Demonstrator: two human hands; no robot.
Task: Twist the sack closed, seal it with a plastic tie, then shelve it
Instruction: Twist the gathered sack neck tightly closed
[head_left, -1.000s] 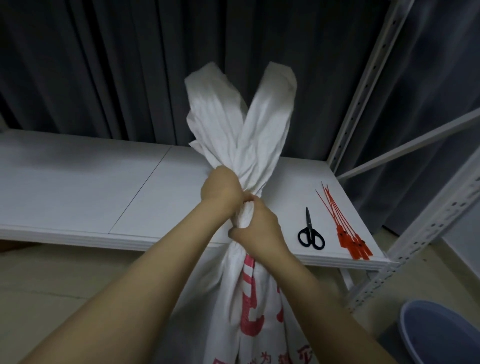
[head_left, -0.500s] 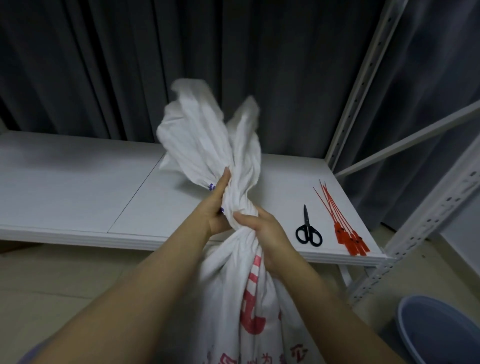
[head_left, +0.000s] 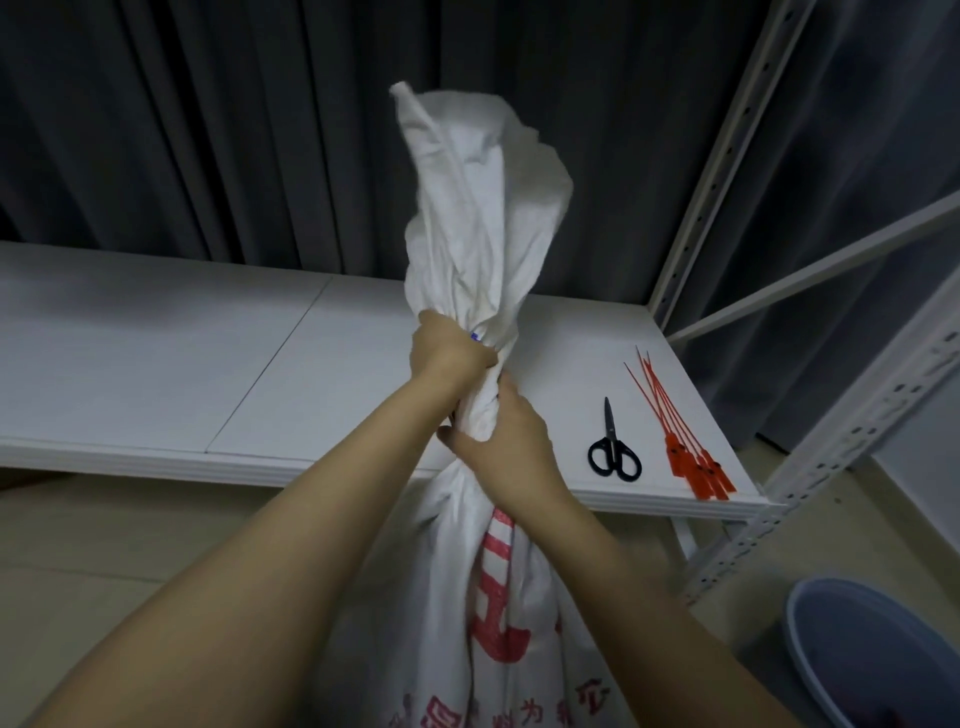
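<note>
Your left hand (head_left: 451, 358) and right hand (head_left: 501, 436) are clenching the twisted neck of the sack (head_left: 483, 249), standing before the shelf (head_left: 156, 364); the woven cloth is handling soft (probably slippery); keep gripping below the flare.

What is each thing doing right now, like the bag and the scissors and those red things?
sack: standing on the floor, neck twisted, not tied yet
left hand: shut on the sack's neck, upper grip
right hand: shut on the neck, just below
scissors: closed, lying flat on the shelf
ties: red, bundled loose on the shelf, untouched
bucket: on the floor, contents unclear
</note>
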